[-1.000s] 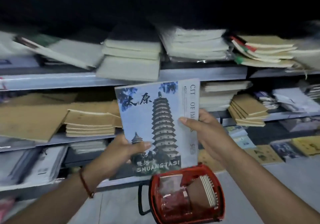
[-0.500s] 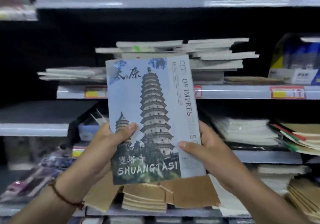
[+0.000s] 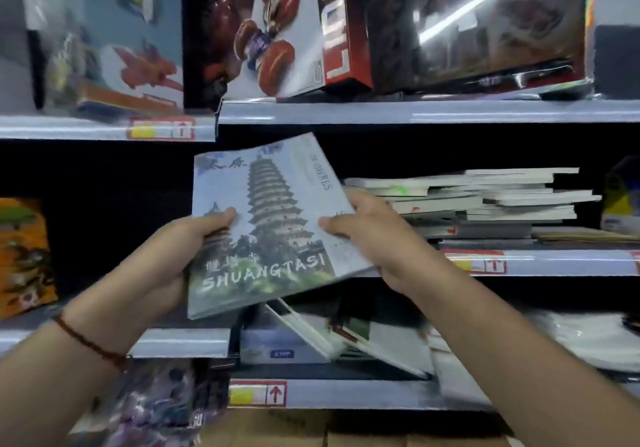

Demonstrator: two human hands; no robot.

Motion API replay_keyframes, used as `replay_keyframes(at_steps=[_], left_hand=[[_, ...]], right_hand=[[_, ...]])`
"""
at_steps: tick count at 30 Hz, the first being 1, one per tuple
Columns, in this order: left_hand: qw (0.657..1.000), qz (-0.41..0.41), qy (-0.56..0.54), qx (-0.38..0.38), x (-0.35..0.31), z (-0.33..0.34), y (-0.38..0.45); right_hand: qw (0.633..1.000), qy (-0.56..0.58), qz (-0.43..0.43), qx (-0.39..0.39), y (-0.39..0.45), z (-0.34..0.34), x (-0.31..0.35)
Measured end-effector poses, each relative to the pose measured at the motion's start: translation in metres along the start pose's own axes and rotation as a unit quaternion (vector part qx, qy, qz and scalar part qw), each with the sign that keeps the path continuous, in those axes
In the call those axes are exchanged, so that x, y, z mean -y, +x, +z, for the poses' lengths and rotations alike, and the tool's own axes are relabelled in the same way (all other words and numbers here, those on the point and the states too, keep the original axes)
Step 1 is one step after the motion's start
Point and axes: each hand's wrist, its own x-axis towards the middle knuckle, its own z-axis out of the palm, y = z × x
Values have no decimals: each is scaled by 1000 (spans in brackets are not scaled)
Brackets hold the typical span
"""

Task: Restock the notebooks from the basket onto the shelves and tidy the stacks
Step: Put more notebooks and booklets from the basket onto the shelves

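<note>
The notebook [image 3: 270, 225] now tips back flatter, its top swung toward one o'clock, and rides higher, level with the stack [image 3: 485, 201] at three o'clock.

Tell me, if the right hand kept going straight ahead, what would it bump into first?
Probably the messy stack of notebooks on the shelf just beyond the right hand, which holds the pagoda notebook. Depth is hard to judge.

Pale blue softcover notebook with grey pagoda picture and white "SHUANGTASI" lettering [image 3: 266, 225]: held in mid-air before the shelves, cover facing up, top edge tipped away | Stack of white-edged notebooks [image 3: 481, 201]: lying flat, unevenly piled, on grey metal shelf [image 3: 554, 262], just right of the held notebook.
</note>
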Motion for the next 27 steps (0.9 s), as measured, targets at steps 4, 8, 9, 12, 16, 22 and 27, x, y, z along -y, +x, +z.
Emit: replay_keyframes(at_steps=[4,8,9,12,16,22,27], left_hand=[[997,-76,-12,22,-31,-22,31],[993,-74,-69,54,-48,-35,57],[992,-69,-90,61,-50,-38,63],[991,-41,-119,51,-51,-43,76],[993,-34,-115,11,-44,-44,97],[984,-2,171,-55,-23,-38,128],[892,109,433,-65,-18,-33,139]], right_hand=[[993,-63,99,13,54,19,19],[982,-100,157,-31,82,25,40],[980,-103,168,-37,87,26,45],[974,-91,206,-19,95,32,55],[972,-71,223,6,101,41,54],[917,-347,194,27,88,48,28],[827,-539,155,40,90,49,13]])
